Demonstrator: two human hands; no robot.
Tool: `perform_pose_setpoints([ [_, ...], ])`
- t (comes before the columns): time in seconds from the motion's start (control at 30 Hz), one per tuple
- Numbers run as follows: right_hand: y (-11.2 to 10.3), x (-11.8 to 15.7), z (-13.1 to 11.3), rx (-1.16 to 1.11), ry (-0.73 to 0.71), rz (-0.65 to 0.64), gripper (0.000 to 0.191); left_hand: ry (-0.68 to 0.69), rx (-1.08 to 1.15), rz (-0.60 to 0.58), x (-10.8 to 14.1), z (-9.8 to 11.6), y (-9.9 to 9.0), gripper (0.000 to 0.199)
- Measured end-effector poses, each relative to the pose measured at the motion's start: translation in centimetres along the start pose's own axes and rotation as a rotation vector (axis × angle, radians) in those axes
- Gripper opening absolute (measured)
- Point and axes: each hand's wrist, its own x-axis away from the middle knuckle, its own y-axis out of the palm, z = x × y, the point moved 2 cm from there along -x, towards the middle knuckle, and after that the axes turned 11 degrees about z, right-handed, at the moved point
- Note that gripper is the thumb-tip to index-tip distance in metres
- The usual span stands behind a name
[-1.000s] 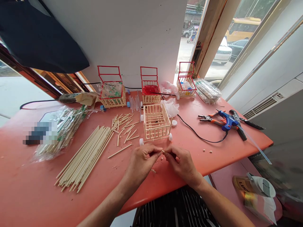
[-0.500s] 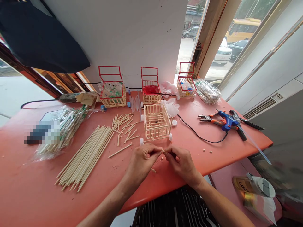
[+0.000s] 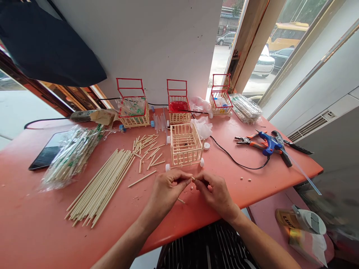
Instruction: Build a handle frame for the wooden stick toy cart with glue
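Observation:
My left hand (image 3: 171, 185) and my right hand (image 3: 214, 192) meet above the front part of the table, fingertips pinched on a small piece of wooden stick (image 3: 193, 178). Most of the piece is hidden by the fingers. Just beyond them stands a little cart (image 3: 186, 145) of glued wooden sticks on white bottle-cap wheels. Short cut sticks (image 3: 147, 145) lie scattered to its left, with a single longer stick (image 3: 142, 178) nearer to me. Another stick (image 3: 181, 200) shows partly from under my left hand.
Long sticks (image 3: 101, 186) lie bundled at left, beside bagged chopsticks (image 3: 74, 157) and a phone (image 3: 46, 151). Several carts with red handles (image 3: 134, 108) line the wall. A blue glue gun (image 3: 270, 145), pliers (image 3: 246, 140) and a black cord (image 3: 232, 158) lie at right.
My left hand has shifted very slightly to the left, so slightly more of the stick beneath it shows. Both hands keep their pinch on the small piece.

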Motion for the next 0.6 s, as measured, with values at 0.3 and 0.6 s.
perform_pose_setpoints([
  [0.3,-0.13,-0.07,0.01,0.014,-0.015,0.0,0.019,-0.179,0.106,-0.076,-0.22,-0.43,-0.25,0.016],
  [0.6,-0.1,0.02,0.03,0.021,-0.034,-0.002,0.02,-0.185,0.149,-0.094,-0.36,-0.3,-0.26,0.013],
])
